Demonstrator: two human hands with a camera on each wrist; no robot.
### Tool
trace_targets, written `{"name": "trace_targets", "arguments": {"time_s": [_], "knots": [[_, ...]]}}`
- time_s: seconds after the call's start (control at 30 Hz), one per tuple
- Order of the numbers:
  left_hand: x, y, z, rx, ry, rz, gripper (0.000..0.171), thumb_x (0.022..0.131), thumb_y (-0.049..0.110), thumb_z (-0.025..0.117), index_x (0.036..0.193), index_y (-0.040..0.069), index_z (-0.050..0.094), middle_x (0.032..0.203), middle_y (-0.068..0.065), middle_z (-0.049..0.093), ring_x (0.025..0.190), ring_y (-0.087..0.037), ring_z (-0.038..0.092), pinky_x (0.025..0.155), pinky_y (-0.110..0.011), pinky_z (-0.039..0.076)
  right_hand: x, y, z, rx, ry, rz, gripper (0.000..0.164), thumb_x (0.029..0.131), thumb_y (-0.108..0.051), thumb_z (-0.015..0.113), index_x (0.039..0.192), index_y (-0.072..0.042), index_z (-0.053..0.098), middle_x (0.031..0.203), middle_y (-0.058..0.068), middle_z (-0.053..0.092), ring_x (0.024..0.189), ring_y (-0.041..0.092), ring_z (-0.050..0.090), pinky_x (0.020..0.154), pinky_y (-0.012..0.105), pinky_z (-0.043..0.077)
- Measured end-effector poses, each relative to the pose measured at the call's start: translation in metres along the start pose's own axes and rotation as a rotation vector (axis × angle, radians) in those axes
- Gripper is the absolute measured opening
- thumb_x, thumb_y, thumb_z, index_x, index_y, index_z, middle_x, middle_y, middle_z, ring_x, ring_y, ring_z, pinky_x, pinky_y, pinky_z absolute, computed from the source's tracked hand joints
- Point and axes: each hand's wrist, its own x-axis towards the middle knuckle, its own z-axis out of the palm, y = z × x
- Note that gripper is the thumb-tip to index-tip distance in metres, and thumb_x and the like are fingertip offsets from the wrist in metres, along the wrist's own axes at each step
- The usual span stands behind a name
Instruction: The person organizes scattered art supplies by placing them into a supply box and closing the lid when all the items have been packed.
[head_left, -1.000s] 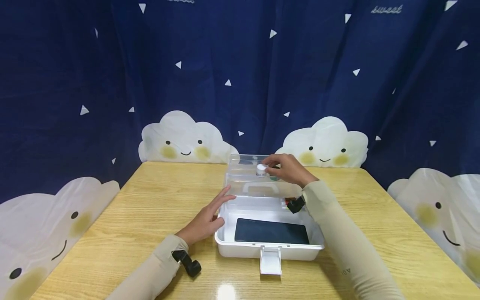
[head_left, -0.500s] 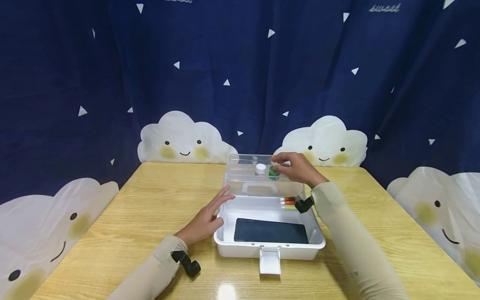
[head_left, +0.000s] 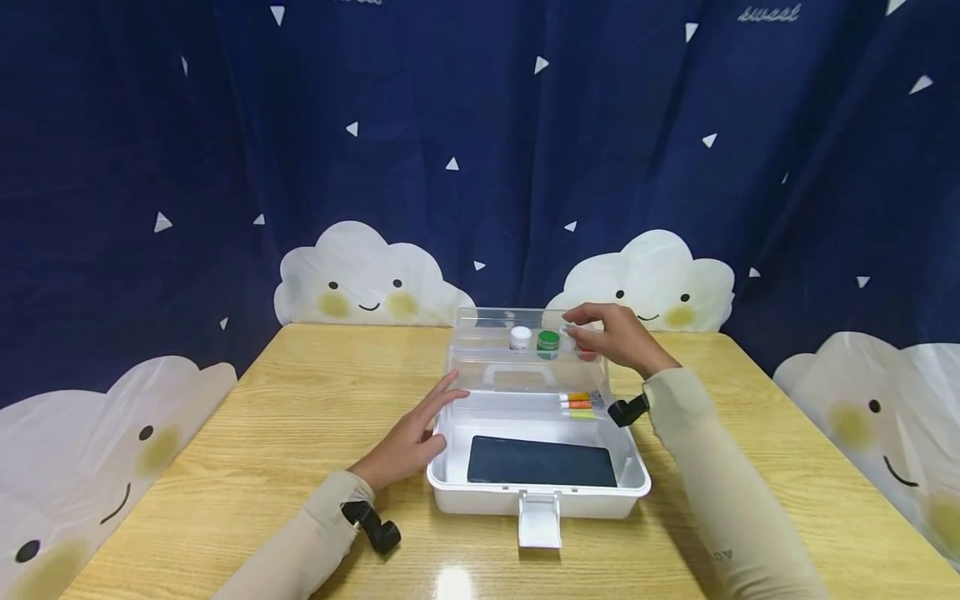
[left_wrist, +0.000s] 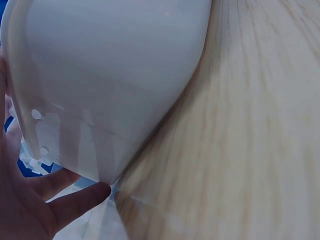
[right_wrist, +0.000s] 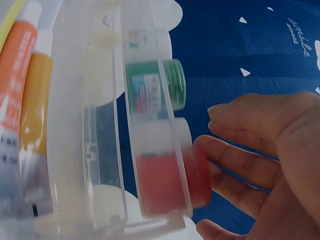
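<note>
A white box (head_left: 487,502) stands with its clear lid (head_left: 480,379) raised at the back. In the lid's upper tray sit a white-capped jar (head_left: 520,338), a green jar (head_left: 547,344), a second white-capped jar (right_wrist: 157,136) and a red jar (right_wrist: 167,182). My right hand (head_left: 621,337) hovers by the second white jar and the red one, fingers loosely bent and gripping nothing; a fingertip is at or very near their caps. My left hand (head_left: 408,446) lies at the box's left side, fingers extended along its rim and back corner.
Several paint tubes (head_left: 576,405), orange and yellow among them, lie at the box's right inside. A dark flat slab (head_left: 540,462) rests on its floor. The front latch (head_left: 539,525) hangs down onto the wooden table (head_left: 285,417). A blue curtain (head_left: 480,150) hangs behind.
My right hand has moved rightward along the jars, from the first white jar past the green one, uncovering both and the paint tubes. The left hand has stayed put.
</note>
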Motion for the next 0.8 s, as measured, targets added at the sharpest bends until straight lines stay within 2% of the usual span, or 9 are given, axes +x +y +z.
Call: {"name": "trace_targets", "arguments": {"time_s": [0.13, 0.23, 0.33, 0.4, 0.43, 0.67, 0.8], "knots": [[0.0, -0.001, 0.0, 0.0, -0.002, -0.002, 0.067, 0.081, -0.011, 0.046, 0.144, 0.012, 0.042, 0.16, 0.002, 0.013, 0.056, -0.006, 0.038, 0.05, -0.02, 0.036, -0.003, 0.006, -0.004, -0.022, 0.002, 0.028, 0.033, 0.092, -0.025, 0.064, 0.123, -0.014, 0.065, 0.124, 0.013, 0.062, 0.119, 0.032, 0.052, 0.097, 0.055, 0.042], [0.0, -0.001, 0.0, -0.003, -0.002, 0.002, 0.068, 0.081, -0.011, 0.046, 0.144, 0.012, 0.042, 0.16, 0.002, 0.013, 0.062, -0.01, 0.045, 0.05, -0.02, 0.036, -0.005, 0.009, -0.007, -0.029, 0.004, 0.041, 0.034, 0.093, -0.026, 0.063, 0.124, -0.015, 0.064, 0.126, 0.014, 0.061, 0.122, 0.034, 0.049, 0.098, 0.058, 0.039], [0.0, -0.001, 0.0, -0.008, 0.002, 0.01, 0.068, 0.081, -0.013, 0.046, 0.144, 0.012, 0.042, 0.16, 0.001, 0.013, 0.09, -0.02, 0.056, 0.051, -0.02, 0.036, -0.006, 0.012, -0.01, -0.024, 0.016, 0.044, 0.034, 0.093, -0.027, 0.062, 0.124, -0.015, 0.064, 0.126, 0.013, 0.061, 0.122, 0.034, 0.048, 0.1, 0.059, 0.036], [0.001, 0.0, 0.0, -0.012, 0.006, 0.014, 0.067, 0.082, -0.013, 0.046, 0.144, 0.012, 0.042, 0.16, 0.0, 0.013, 0.11, -0.028, 0.052, 0.051, -0.02, 0.036, -0.008, 0.014, -0.012, -0.02, 0.024, 0.045, 0.035, 0.093, -0.029, 0.063, 0.125, -0.014, 0.064, 0.126, 0.013, 0.061, 0.122, 0.033, 0.048, 0.102, 0.059, 0.034], [0.001, 0.001, 0.0, -0.014, 0.009, 0.014, 0.067, 0.081, -0.013, 0.046, 0.144, 0.011, 0.042, 0.16, 0.0, 0.013, 0.114, -0.03, 0.05, 0.051, -0.02, 0.037, -0.009, 0.015, -0.013, -0.018, 0.027, 0.046, 0.036, 0.093, -0.029, 0.063, 0.125, -0.013, 0.064, 0.126, 0.013, 0.061, 0.122, 0.033, 0.048, 0.102, 0.059, 0.034], [0.0, 0.003, 0.0, -0.004, 0.009, 0.001, 0.067, 0.08, -0.012, 0.046, 0.144, 0.01, 0.042, 0.16, -0.001, 0.014, 0.112, -0.022, 0.048, 0.05, -0.02, 0.037, -0.016, 0.026, -0.014, -0.008, 0.034, 0.062, 0.039, 0.093, -0.031, 0.063, 0.126, -0.011, 0.063, 0.13, 0.012, 0.058, 0.12, 0.033, 0.051, 0.102, 0.058, 0.035], [0.0, 0.002, 0.001, -0.007, 0.008, 0.003, 0.067, 0.08, -0.012, 0.046, 0.144, 0.009, 0.042, 0.16, -0.002, 0.014, 0.113, -0.025, 0.049, 0.05, -0.021, 0.038, -0.019, 0.033, -0.013, -0.007, 0.045, 0.06, 0.041, 0.093, -0.033, 0.062, 0.126, -0.008, 0.062, 0.129, 0.013, 0.059, 0.119, 0.034, 0.051, 0.1, 0.057, 0.038]]}}
